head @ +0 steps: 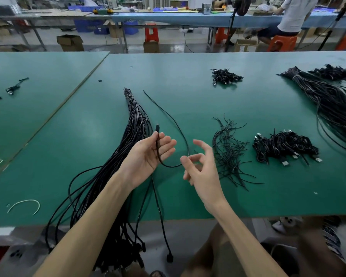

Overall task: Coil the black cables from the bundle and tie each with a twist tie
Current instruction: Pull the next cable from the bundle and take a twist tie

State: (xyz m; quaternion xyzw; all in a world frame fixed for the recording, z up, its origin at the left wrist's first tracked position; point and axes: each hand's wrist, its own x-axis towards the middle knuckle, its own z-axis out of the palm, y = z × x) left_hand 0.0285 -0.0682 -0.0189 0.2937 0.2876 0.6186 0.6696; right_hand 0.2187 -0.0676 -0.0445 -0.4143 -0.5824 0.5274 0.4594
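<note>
The green desk [188, 76] carries all the stock. The bundle of black cables [136, 116] lies just left of the left grip. It is banded at its far end, well beyond the grip, and its near ends hang over the desk edge. The pile of coiled cables [284, 146] lies well to the right of the right grip. The loose twist ties [228, 148] lie between that pile and the right grip.

One single cable [168, 166] is apart from the bundle. The left hand [146, 154], palm up, pinches it just below its connector [157, 127]. From this grip the cable sags in a short loop to the right hand [200, 168], then runs away beyond both grips. The right thumb and forefinger curl into a ring at the cable; motion blur hides whether they clamp it.

The step in hand appears to be the first coil turn. Use the left grip as a fixed anchor. Feed equal loops into the left palm without twisting. Route the free tail away from the bundle to avoid snagging. Take a twist tie only once the coil is complete.
</note>
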